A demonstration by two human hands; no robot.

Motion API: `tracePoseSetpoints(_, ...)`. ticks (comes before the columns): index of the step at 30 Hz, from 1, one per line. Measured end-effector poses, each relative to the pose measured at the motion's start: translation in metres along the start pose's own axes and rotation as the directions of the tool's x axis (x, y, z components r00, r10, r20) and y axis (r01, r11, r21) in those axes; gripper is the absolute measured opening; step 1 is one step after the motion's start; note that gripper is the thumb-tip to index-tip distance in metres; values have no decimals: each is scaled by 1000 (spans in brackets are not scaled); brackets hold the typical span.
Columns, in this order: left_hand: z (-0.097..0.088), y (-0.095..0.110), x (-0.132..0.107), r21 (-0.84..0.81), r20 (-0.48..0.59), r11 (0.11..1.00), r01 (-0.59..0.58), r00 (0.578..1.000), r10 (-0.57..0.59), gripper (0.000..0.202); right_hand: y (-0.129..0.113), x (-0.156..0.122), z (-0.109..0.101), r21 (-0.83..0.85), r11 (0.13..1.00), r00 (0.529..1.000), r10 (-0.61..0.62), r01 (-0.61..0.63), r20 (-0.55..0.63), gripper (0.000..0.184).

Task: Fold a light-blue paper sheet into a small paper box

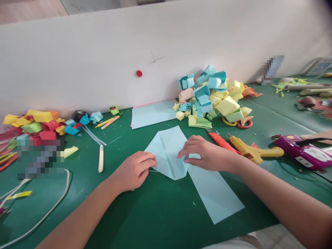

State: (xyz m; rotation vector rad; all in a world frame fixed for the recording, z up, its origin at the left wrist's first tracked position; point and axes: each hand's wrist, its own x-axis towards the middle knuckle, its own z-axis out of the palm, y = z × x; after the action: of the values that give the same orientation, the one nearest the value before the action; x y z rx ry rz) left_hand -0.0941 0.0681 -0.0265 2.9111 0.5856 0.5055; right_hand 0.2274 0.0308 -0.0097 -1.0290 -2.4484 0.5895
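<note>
A light blue sheet of paper, creased and partly folded, lies on the green mat in front of me. My left hand is curled, its fingertips pinching the paper's left edge. My right hand presses down on the paper's right part with bent fingers. A second light blue strip stretches from under the folded sheet toward the near right.
More blue sheets lie by the white wall. A heap of folded blue and yellow paper boxes sits behind right. A red cutter, yellow glue gun and purple device lie right. Coloured boxes and a white cable are at left.
</note>
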Motion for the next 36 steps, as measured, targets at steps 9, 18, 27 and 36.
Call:
tracePoseSetpoints(9, 2, 18, 6, -19, 99, 996, -92, 991, 94, 36, -8, 6, 15, 141, 970, 973, 213, -200, -86, 45)
tracePoseSetpoints(18, 4, 37, 13, 0, 175, 995, -100, 980, 98, 39, -6, 13, 30, -105, 984, 990, 143, -144, -22, 34)
tracePoseSetpoints(27, 7, 59, 18, 122, 233, 991, -45, 972, 16, 45, -8, 15, 42, -330, 927, 984, 168, -179, -61, 38)
tracePoseSetpoints(36, 11, 69, 18, 153, 293, 988, -32, 956, -15, 50, -7, 16, 48, -400, 900, 985, 151, -172, -84, 38)
